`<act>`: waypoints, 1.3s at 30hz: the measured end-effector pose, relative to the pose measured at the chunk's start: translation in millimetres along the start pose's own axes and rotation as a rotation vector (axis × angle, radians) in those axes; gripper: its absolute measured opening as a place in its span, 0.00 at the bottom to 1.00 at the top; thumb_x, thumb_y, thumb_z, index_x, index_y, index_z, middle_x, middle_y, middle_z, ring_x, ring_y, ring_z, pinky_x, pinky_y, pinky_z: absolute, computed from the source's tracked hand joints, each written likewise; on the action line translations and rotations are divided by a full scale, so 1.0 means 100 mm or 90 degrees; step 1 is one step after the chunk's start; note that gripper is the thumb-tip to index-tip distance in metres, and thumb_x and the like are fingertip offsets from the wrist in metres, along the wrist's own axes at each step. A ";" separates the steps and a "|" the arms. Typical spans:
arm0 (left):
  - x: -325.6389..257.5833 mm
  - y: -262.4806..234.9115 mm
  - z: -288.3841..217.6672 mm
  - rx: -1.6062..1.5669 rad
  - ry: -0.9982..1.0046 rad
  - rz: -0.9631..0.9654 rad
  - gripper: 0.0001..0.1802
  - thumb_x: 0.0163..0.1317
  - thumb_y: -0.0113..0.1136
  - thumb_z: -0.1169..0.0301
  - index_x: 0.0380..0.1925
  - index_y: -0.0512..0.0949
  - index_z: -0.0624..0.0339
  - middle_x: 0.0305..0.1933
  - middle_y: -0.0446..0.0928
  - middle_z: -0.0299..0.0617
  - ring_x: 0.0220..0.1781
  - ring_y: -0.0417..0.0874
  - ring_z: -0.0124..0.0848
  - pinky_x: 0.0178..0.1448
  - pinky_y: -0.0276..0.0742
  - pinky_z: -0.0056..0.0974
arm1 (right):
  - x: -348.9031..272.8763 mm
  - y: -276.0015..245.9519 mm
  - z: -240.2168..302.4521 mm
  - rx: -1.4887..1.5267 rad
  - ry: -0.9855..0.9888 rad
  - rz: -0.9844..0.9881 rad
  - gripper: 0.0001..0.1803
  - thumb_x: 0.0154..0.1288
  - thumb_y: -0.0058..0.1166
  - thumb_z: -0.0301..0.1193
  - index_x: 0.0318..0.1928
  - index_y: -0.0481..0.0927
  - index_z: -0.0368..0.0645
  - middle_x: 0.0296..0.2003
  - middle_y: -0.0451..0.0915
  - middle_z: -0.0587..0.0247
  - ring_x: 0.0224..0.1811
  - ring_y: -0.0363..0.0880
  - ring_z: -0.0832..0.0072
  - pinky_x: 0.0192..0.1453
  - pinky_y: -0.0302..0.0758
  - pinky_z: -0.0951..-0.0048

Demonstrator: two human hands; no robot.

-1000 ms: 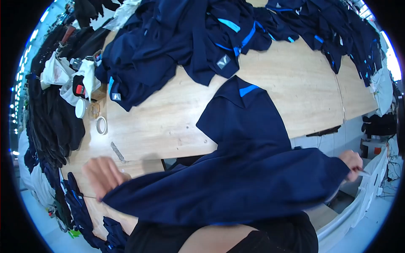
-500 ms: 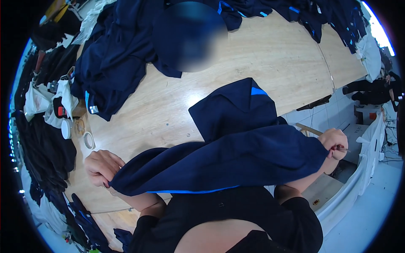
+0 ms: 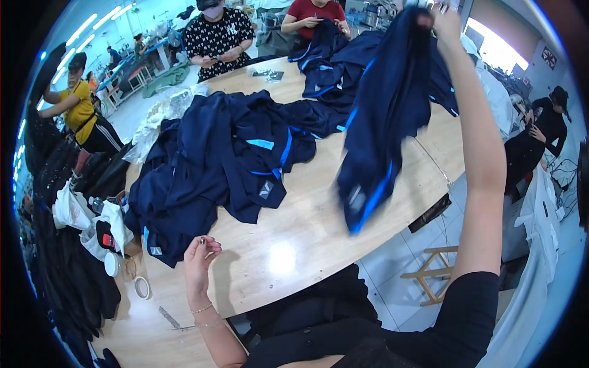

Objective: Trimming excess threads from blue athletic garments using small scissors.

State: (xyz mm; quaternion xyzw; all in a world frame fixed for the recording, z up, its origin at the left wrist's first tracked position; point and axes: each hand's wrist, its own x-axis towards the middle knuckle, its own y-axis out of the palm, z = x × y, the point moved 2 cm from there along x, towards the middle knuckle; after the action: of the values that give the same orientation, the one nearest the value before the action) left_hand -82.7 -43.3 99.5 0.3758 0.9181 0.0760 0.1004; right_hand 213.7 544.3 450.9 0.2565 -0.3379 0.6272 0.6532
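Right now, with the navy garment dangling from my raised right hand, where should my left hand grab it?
Probably at the lower hem by the blue stripe, on the navy garment. It hangs full length from the right hand, its free end lowest above the table. Bring the left hand up from below left.

Right hand (image 3: 443, 17) raised, left hand (image 3: 199, 257) apparently empty.

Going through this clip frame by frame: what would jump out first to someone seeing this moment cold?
First, the navy garment with blue trim dangling in the air at upper right, gripped at its top by the raised right hand. Next, the big heap of matching navy garments spread over the left half of the wooden table. The left hand hovers low over the table's near edge, its fingers lightly curled and holding no cloth.
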 end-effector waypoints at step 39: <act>0.15 1.54 0.51 0.601 0.302 0.236 0.19 0.65 0.54 0.58 0.25 0.73 0.66 0.28 0.75 0.59 0.32 0.76 0.57 0.36 0.71 0.53 | -5.46 0.79 -0.83 0.151 0.455 0.221 0.06 0.67 0.47 0.23 0.42 0.76 0.38 0.28 0.77 0.65 0.29 0.72 0.78 0.34 0.67 0.78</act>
State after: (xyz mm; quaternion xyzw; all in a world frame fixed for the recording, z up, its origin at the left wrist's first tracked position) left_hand 23.1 79.7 81.1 0.5077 0.7684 -0.2449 -0.3030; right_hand 153.3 261.0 -26.0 0.0352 -0.0536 0.8123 0.5797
